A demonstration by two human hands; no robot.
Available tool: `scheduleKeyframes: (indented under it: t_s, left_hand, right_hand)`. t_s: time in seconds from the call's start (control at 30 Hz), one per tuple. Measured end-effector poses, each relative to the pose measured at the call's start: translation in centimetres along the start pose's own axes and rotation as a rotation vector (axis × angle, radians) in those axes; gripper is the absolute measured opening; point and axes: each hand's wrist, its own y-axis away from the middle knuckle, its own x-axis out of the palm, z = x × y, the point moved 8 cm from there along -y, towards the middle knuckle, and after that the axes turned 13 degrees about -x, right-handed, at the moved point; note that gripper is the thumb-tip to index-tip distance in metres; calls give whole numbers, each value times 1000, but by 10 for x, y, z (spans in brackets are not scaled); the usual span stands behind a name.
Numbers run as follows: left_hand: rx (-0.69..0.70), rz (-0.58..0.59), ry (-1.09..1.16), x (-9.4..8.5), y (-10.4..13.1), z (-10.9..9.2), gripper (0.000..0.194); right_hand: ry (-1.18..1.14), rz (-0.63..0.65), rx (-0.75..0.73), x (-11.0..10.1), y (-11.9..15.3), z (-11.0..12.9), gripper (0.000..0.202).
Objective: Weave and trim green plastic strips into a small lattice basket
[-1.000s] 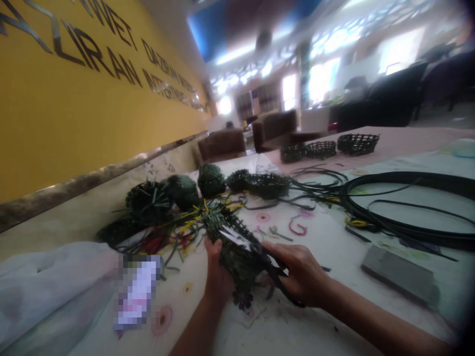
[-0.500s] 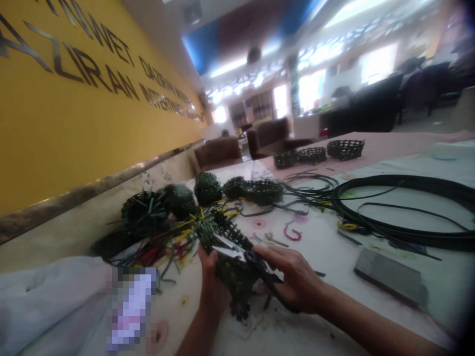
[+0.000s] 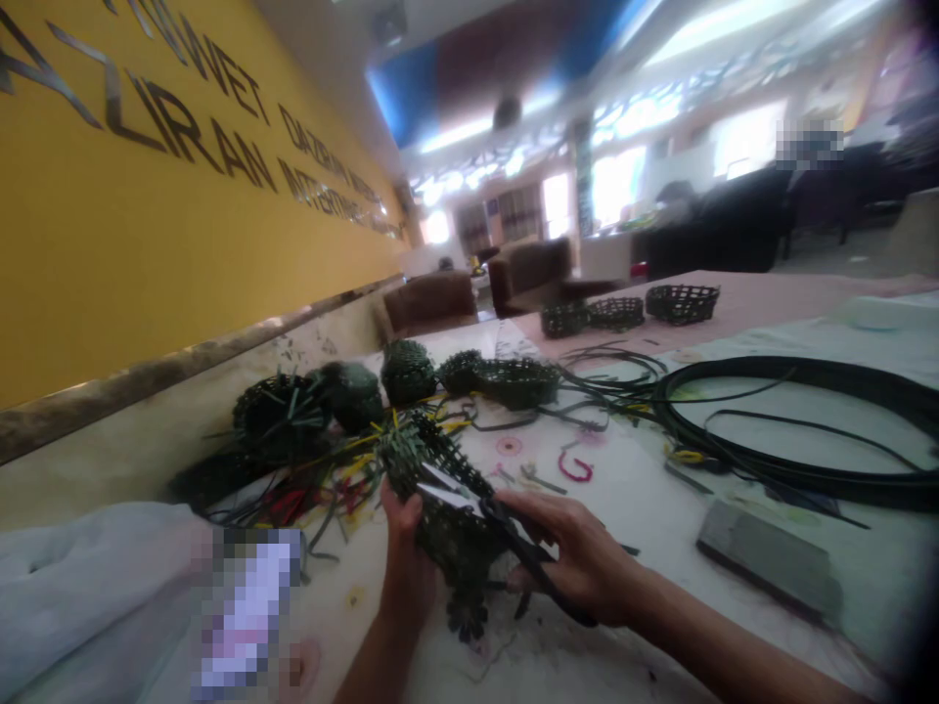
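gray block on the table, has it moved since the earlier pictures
No: the gray block keeps the same place relative to the dark coil; the whole view shifted slightly.

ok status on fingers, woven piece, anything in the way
Left fingers gripping woven piece. Right fingers holding scissors, blades parted over it. Loose scraps nearby.

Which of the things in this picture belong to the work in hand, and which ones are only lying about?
In use:
left hand, holding the dark green woven piece
right hand, holding the opened scissors

Apparently just lying about:
coil of dark strips
grey block
pink curl
three woven baskets farther back
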Motion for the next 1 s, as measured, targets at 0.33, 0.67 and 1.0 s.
scheduleKeyframes:
  t_s: [0.33,0.67,1.0]
  left_hand:
    - [-141,-16,62,-12,-11,13,52]
    - [-203,17,19,-17,-15,17,43]
    - [-126,-66,47,-7,-5,1,47]
  right_hand:
    - [-622,106,193,15,2,-11,59]
    - [-911,182,335,24,12,-27,57]
    - [-167,39,190,3,5,-26,75]
